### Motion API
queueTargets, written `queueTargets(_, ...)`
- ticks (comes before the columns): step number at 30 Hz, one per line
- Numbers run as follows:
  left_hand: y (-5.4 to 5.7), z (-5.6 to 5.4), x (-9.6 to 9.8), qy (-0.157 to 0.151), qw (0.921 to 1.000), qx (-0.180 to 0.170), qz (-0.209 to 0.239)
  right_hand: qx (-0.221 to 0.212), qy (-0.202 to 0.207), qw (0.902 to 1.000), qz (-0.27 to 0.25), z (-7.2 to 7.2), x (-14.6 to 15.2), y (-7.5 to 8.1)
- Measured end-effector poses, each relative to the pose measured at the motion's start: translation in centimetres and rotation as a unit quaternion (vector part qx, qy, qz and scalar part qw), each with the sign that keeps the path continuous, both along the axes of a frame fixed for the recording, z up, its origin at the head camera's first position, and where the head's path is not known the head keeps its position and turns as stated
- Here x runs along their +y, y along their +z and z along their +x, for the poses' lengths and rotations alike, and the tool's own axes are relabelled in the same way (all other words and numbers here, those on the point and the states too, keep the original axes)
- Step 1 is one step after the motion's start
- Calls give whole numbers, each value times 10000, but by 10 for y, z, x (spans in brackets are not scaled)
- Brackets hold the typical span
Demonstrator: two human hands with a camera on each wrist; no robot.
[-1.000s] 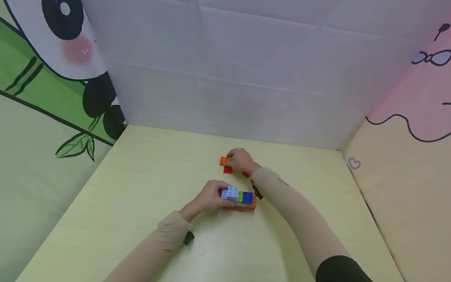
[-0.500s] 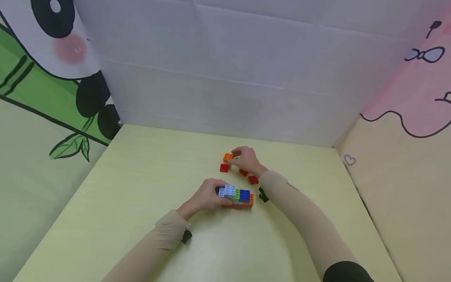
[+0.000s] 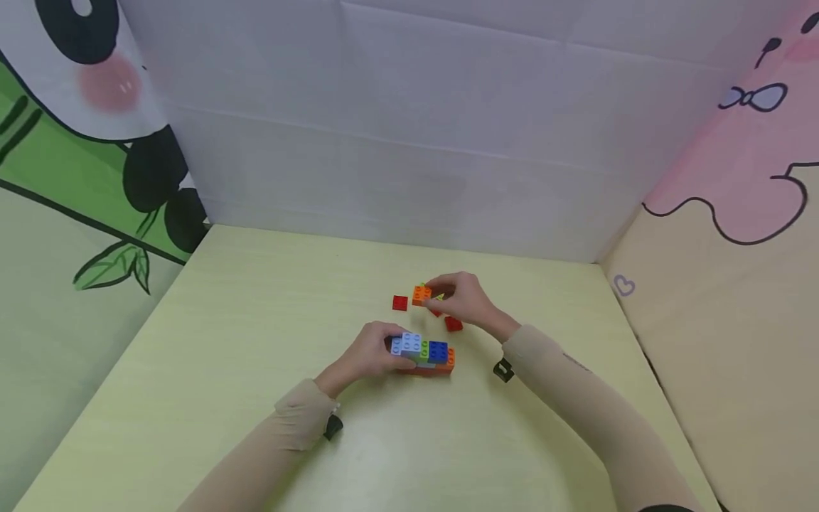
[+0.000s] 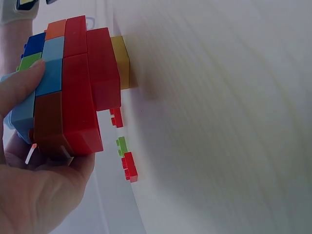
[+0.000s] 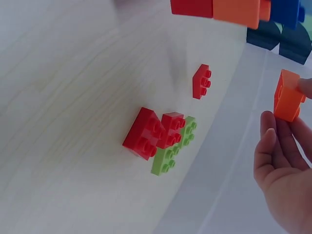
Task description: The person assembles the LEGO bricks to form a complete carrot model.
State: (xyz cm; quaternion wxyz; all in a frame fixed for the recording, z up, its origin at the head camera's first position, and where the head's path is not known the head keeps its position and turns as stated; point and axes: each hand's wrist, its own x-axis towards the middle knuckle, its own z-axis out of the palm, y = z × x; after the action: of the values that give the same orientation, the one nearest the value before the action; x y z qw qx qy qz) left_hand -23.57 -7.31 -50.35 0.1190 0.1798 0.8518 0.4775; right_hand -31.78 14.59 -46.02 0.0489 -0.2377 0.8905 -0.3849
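My left hand (image 3: 370, 353) grips a built block of stacked toy bricks (image 3: 438, 351) at its left end, thumb across the near side. In the left wrist view the brick block (image 4: 80, 97) shows red lower rows, with brown, light blue, green, dark blue and orange bricks above and a yellow one underneath. Farther back, my right hand (image 3: 466, 299) pinches an orange brick (image 3: 421, 295) between thumb and fingers. The right wrist view has this orange brick (image 5: 287, 97) held up, its studs turned toward the palm side.
On the table (image 3: 256, 341) behind the block lie loose red bricks, one apart (image 5: 202, 80) and two close together (image 5: 144, 134), beside green bricks (image 5: 165, 158). A white sheet (image 3: 397, 142) stands along the back edge, with printed panels at both sides.
My right hand has carried the orange brick rightward, past the lone red brick, and uncovered more loose bricks. The left hand keeps its hold on the block. The head view has shifted slightly.
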Motion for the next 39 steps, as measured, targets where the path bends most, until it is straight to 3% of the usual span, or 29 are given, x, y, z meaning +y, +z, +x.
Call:
queueTargets(5, -1, 0, -1, 50, 10000, 41, -35, -98, 132, 9997, -181, 17, 8, 5)
queueTargets(11, -1, 0, -1, 84, 10000, 1, -4, 166, 299, 9989, -334, 31, 15, 8)
queueTargets(15, -1, -1, -1, 101, 9999, -31, 33, 43, 309, 9984, -481, 39, 20, 9)
queueTargets(24, -2, -1, 1, 123, 9999, 29, -14, -31, 448, 9984, -355, 60, 29, 4)
queueTargets(39, -1, -1, 2, 136, 9999, 61, 30, 14, 758, 9948, -680, 73, 29, -11)
